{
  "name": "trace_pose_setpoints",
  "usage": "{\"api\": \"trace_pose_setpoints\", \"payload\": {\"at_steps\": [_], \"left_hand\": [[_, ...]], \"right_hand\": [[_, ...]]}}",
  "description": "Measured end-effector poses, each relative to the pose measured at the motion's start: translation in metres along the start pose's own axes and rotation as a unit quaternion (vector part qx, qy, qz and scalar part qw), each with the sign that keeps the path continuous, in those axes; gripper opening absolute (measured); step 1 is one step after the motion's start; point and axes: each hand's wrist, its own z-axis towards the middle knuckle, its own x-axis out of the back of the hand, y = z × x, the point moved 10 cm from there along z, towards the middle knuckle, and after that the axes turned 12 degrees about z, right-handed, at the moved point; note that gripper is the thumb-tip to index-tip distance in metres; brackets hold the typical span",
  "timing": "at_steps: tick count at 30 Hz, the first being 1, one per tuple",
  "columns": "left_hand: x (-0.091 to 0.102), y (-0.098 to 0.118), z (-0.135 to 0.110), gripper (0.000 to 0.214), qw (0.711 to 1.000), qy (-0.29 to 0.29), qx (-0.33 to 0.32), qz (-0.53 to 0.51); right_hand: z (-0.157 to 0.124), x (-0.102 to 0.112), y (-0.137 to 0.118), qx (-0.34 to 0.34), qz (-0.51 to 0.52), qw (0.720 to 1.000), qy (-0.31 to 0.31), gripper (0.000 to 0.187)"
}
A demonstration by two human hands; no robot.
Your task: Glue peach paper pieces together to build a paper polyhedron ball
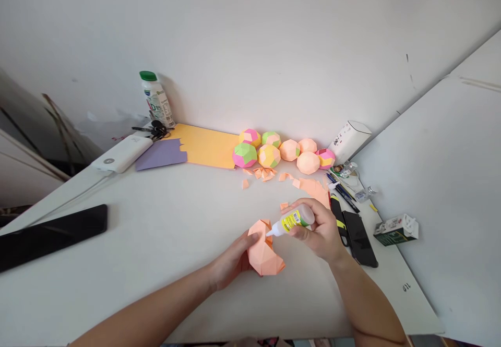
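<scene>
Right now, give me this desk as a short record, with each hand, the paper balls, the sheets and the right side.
Left hand: holds a partly open peach paper shape
Right hand: holds a tilted squeeze bottle, nozzle at that shape
Paper balls: grouped near the wall
Sheets: yellow sheet, purple sheet
Right side: black phone, carton

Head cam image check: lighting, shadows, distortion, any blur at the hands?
Head view: soft, diffuse light, faint shadow on the wall right of the green-capped bottle; head view: apparent wide-angle distortion, that bottle and the white container leaning outward; head view: left hand, orange paper shape, right hand and glue bottle fairly sharp, no obvious motion blur, though the glue's fine print is unreadable.
</scene>
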Motion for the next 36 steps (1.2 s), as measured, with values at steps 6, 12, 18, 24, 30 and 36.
{"api": "trace_pose_setpoints", "payload": {"at_steps": [6, 12, 18, 24, 30, 36], "left_hand": [[-0.0013, 0.0021, -0.0013, 0.046, 1.0, -0.002, -0.002, -0.004], [0.0012, -0.0011, 0.0002, 0.045, 1.0, 0.003, -0.004, -0.006], [-0.0011, 0.0014, -0.0009, 0.042, 1.0, -0.008, -0.004, 0.0], [-0.0006, 0.0002, -0.0014, 0.04, 1.0, -0.011, -0.006, 0.004], [0.0008, -0.0007, -0.0005, 0.041, 1.0, -0.011, -0.008, 0.004], [0.0004, -0.0027, -0.0006, 0.039, 1.0, -0.024, -0.009, 0.001]], "right_hand": [[-0.0001, 0.0046, -0.0002, 0.017, -0.013, 1.0, 0.015, 0.036], [-0.0008, 0.0026, -0.0009, 0.013, -0.017, 1.0, 0.01, 0.036], [-0.0005, 0.0012, -0.0038, 0.015, -0.01, 1.0, 0.005, 0.035], [-0.0007, 0.0038, -0.0031, 0.014, -0.002, 1.0, 0.012, 0.033], [-0.0027, 0.0016, -0.0062, 0.026, 0.002, 1.0, 0.007, 0.034], [-0.0017, 0.0039, -0.0069, 0.033, 0.0, 0.999, 0.011, 0.032]]}}
